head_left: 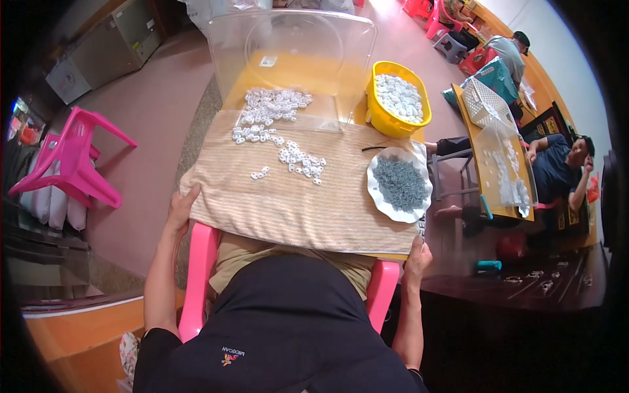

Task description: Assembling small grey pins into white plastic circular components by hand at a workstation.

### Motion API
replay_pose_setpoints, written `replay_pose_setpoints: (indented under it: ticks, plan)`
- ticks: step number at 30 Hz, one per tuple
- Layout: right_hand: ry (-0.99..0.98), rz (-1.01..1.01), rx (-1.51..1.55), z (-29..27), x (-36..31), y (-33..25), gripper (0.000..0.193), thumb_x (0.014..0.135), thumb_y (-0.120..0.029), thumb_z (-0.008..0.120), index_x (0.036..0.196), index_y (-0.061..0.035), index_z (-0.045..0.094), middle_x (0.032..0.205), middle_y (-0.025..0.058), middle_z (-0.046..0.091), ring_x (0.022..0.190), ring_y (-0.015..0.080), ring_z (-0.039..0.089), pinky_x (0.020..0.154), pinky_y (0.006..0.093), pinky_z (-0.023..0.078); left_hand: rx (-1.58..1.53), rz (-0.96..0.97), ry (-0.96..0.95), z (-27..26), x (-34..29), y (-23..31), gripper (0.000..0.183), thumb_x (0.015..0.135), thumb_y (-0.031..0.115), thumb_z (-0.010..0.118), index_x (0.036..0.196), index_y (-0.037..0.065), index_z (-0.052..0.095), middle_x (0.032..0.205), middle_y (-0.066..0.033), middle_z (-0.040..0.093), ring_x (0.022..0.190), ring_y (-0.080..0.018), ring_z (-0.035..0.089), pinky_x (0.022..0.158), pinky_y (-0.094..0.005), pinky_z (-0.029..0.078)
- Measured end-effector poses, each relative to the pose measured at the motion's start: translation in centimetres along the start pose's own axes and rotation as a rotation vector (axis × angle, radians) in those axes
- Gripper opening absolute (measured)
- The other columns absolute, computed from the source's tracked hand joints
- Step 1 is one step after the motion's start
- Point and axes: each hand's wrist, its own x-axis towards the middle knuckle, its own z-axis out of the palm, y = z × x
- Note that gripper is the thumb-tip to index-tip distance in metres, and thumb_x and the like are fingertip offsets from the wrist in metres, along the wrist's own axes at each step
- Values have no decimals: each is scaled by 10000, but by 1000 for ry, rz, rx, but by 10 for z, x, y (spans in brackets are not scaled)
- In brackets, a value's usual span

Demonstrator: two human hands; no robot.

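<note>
A beige striped towel [249,209] covers the near part of a small yellow-brown table [288,71] in front of me. My left hand [183,208] grips its left edge near the front corner, thumb on top and the other fingers hidden below. At the near right corner, my right hand [417,255] is closed on the towel's edge; whether it also holds the tabletop, I cannot tell. Small white two-holed plastic pieces [301,160] lie scattered on the cloth, with a larger heap [272,105] behind them. A white scalloped plate [375,190] of small grey pieces [398,183] rests at the right.
A clear plastic bin [314,98] lies tipped at the table's back, the heap at its mouth. Beside it stands a yellow basket [426,118] full of white pieces. A pink stool [78,157] is at the left. To the right, a person [557,160] sits at another table.
</note>
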Motion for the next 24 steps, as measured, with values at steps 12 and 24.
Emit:
replay_pose_setpoints:
  ticks: [12, 24]
  plan:
    - [11, -97, -90, -1, -3, 2, 531, 964, -440, 516, 790, 60, 555, 642, 28, 480, 660, 116, 410, 575, 348, 397, 29, 18, -32, -10, 7, -6, 453, 921, 280, 643, 1238, -29, 550, 1133, -101, 646, 983, -172, 636, 847, -311, 513]
    - [19, -40, 59, 2, -8, 2, 474, 957, -430, 547, 868, 31, 612, 728, 27, 603, 649, 100, 528, 565, 279, 437, 64, 4, -9, -14, 6, -10, 491, 904, 315, 658, 1243, -24, 553, 1143, -93, 644, 1027, -166, 618, 882, -307, 488]
